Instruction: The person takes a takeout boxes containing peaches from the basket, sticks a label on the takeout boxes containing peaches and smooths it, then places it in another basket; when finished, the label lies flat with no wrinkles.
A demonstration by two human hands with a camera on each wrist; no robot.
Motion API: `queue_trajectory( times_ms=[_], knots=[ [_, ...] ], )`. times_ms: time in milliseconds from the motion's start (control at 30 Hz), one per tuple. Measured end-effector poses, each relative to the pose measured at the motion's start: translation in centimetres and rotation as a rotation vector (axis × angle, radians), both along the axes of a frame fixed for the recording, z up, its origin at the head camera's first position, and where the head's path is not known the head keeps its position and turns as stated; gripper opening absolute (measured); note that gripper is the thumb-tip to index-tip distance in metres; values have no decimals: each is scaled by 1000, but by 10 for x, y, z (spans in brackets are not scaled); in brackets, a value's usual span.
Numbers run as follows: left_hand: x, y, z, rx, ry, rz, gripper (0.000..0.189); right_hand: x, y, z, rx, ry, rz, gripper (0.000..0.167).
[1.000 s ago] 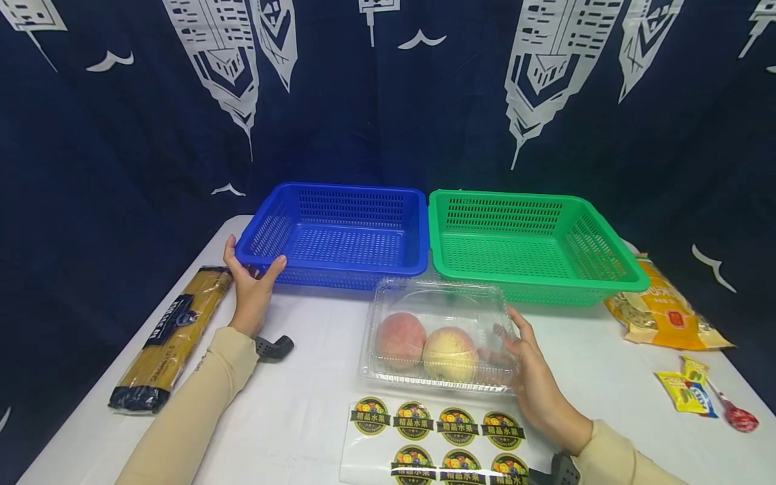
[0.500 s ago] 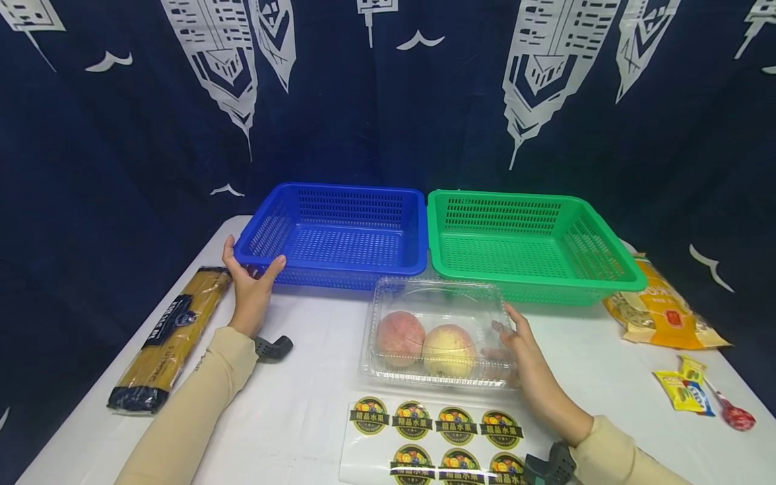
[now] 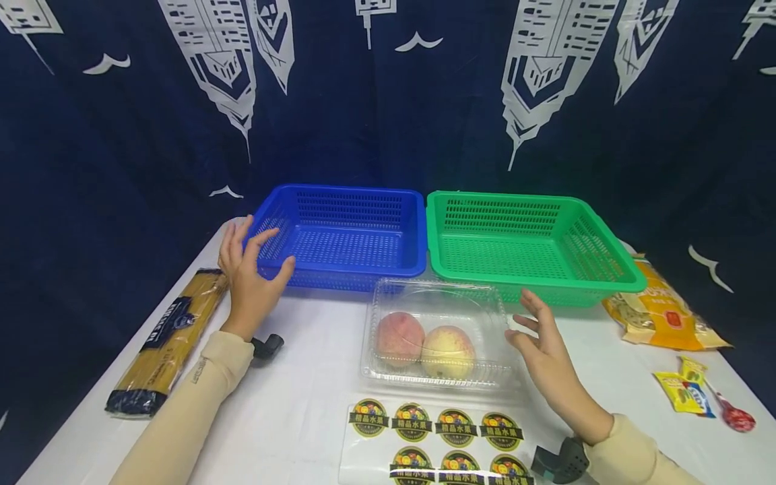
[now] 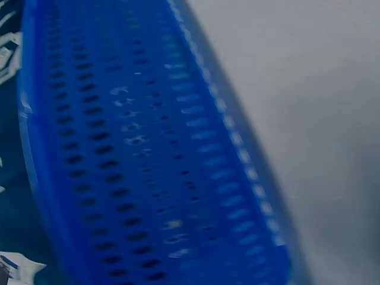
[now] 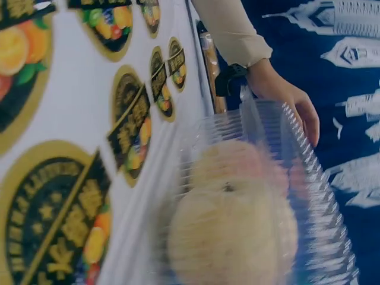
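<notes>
In the head view my left hand (image 3: 250,283) is raised at the near left corner of the blue basket (image 3: 339,273), thumb and fingers spread apart and holding nothing. That basket fills much of the blurred left wrist view. A clear plastic clamshell box (image 3: 485,316) lies closed on the table with two peaches inside, one red peach (image 3: 400,337) and one yellowish peach (image 3: 448,353). My right hand (image 3: 554,364) is just off the box's right side, fingers loosely bent and nothing in them. Through the right wrist view the box wall (image 5: 320,202) shows close up.
A green basket (image 3: 545,276) stands beside the blue one. Left lies a spaghetti pack (image 3: 172,340); right are an orange food bag (image 3: 669,313), small yellow candy packets (image 3: 679,391) and a red lollipop (image 3: 737,416). A sheet of round fruit stickers (image 3: 364,458) lies in front of the box.
My left hand has let go of the blue basket's corner and lifted. My right hand has released the clamshell box and moved away to the right. The box stays in place.
</notes>
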State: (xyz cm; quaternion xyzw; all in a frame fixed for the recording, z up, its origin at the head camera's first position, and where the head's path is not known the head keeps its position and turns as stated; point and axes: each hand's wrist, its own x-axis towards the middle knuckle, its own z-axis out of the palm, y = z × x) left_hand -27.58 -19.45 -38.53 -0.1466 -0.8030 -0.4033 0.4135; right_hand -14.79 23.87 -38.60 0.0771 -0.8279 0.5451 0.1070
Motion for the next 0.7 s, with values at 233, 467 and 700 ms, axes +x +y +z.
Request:
queue_trajectory(
  times_ms=[233,467,700],
  knots=[
    [25,15,21,-388,-112,-343,22,8,-10,6,2,347,159,67],
    [52,29,21,-644,-644,-632,24,18,-30,7,71,563,368,60],
    [77,52,10,-759,-878,-773,44,26,-56,-4,95,569,623,51]
  ],
)
